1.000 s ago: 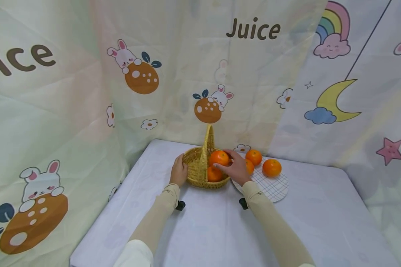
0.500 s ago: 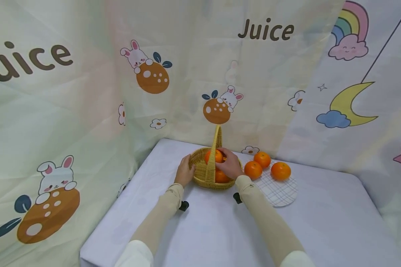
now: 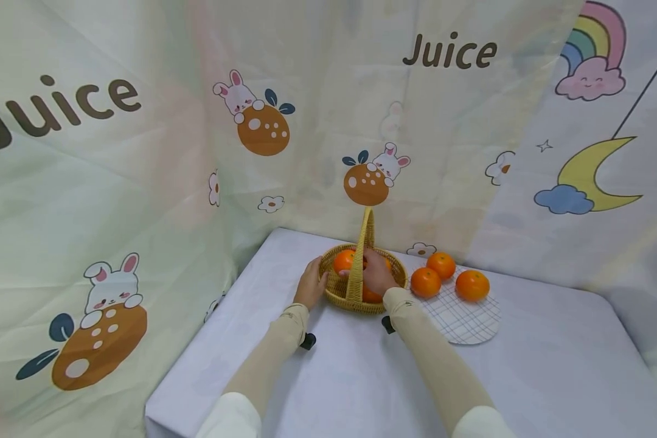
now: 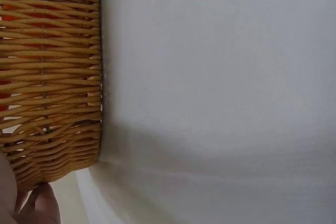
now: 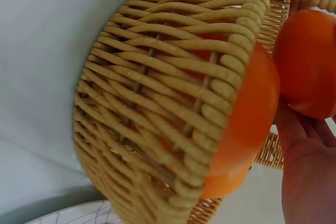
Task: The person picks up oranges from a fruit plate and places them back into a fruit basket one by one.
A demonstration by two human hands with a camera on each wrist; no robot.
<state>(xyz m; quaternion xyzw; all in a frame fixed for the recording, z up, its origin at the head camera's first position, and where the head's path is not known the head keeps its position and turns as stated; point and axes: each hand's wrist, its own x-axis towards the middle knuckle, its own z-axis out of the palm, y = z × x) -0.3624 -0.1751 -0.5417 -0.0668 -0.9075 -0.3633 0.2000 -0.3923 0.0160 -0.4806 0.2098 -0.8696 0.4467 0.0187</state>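
Note:
A woven wicker basket (image 3: 361,304) with a tall handle stands on the table and has several oranges in it. My left hand (image 3: 311,285) holds its left side, thumb at the rim; in the left wrist view, fingertips (image 4: 44,203) show against the wicker wall. My right hand (image 3: 379,272) reaches into the basket at the handle. It grips an orange (image 5: 307,64), which shows left of the handle in the head view. Another orange (image 5: 252,108) lies just inside the basket wall in the right wrist view, partly hidden behind the weave.
To the right of the basket lies a round white plate with a grid pattern (image 3: 465,322). Three oranges (image 3: 472,285) sit at its far side. Printed fabric (image 3: 317,121) hangs behind the table (image 3: 553,353) and along its left side.
My right hand has carried the orange leftward and down into the basket, past the handle. My left hand stays at the basket's left side. The head view has turned slightly left.

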